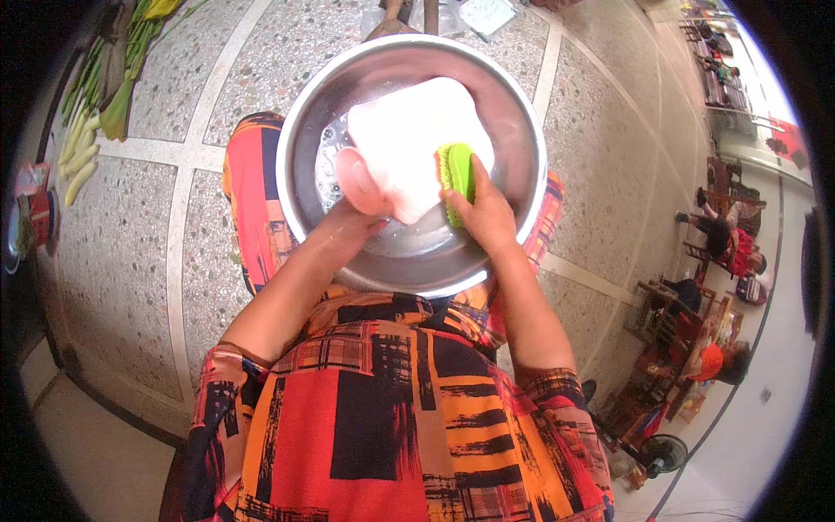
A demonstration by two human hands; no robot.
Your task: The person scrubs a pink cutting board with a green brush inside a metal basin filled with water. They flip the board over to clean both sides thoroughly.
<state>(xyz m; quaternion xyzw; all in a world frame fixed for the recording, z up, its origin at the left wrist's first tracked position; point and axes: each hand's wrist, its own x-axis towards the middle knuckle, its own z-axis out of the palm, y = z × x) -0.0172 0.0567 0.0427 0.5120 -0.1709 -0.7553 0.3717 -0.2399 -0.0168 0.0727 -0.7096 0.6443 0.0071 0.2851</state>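
In front of me, a round metal basin (pixel 531 124) sits between my knees with sudsy water (pixel 329 160) at its left inside. A pale pink-white item (pixel 417 124) lies in it, so overexposed that I cannot tell its kind. A rounded pink part (pixel 357 179) sticks up on its left side. My left hand (pixel 349 225) grips the near left end of this item, the fingers partly hidden beneath it. My right hand (pixel 486 212) is closed around a green scrubbing brush (pixel 462 173), whose bristles face left against the right part of the item.
Green stalks (pixel 81 85) and pale long vegetables (pixel 81 163) lie on the speckled floor (pixel 254 72) at far left. Beyond the basin are wooden handles (pixel 430 16) and a white paper-like sheet (pixel 488 16). Right, people sit near wooden furniture (pixel 704 352); a fan (pixel 662 455) stands nearby.
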